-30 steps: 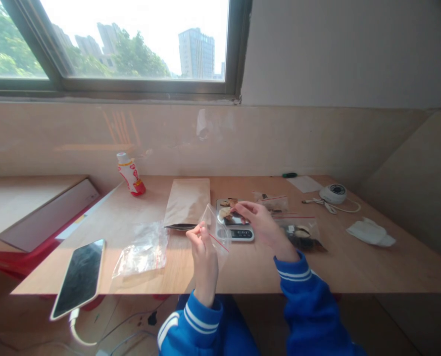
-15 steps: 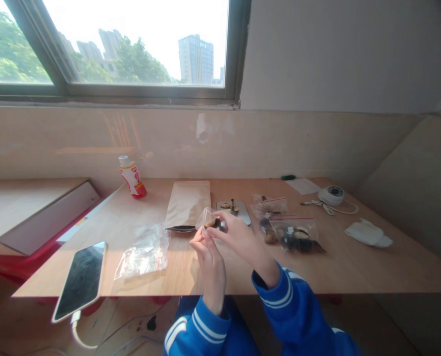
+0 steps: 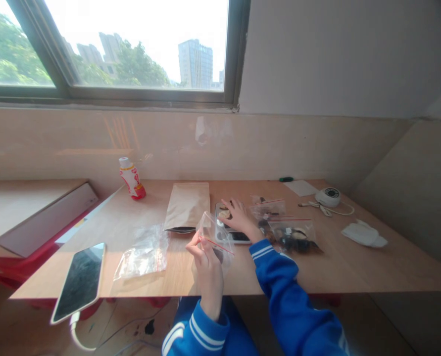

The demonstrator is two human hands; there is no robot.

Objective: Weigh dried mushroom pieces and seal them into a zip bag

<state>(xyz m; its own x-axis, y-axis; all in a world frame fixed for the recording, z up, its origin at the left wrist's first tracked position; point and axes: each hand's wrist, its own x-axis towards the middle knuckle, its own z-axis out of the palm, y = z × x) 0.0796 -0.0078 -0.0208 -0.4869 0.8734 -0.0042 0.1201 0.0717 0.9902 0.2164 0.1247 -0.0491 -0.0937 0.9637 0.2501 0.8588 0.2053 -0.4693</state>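
My left hand (image 3: 205,262) pinches a small clear zip bag (image 3: 216,236) with a red seal strip, holding it up open over the table's near edge. My right hand (image 3: 238,217) reaches forward onto the small silver scale (image 3: 235,236), its fingers bent down over pale dried pieces (image 3: 225,214) lying on the pan. Whether the fingers have hold of a piece is hidden. Both sleeves are blue with white stripes.
On the wooden table (image 3: 354,267) lie a brown paper pouch (image 3: 187,204), a stack of empty zip bags (image 3: 143,253), filled zip bags (image 3: 292,236), a phone (image 3: 79,281) over the left edge, a red-and-white bottle (image 3: 131,178), a white round device (image 3: 328,196) and a tissue (image 3: 364,234).
My right hand went from the scale to the bag's mouth with a brown piece, then back out onto the scale pan. My left hand kept the bag raised.
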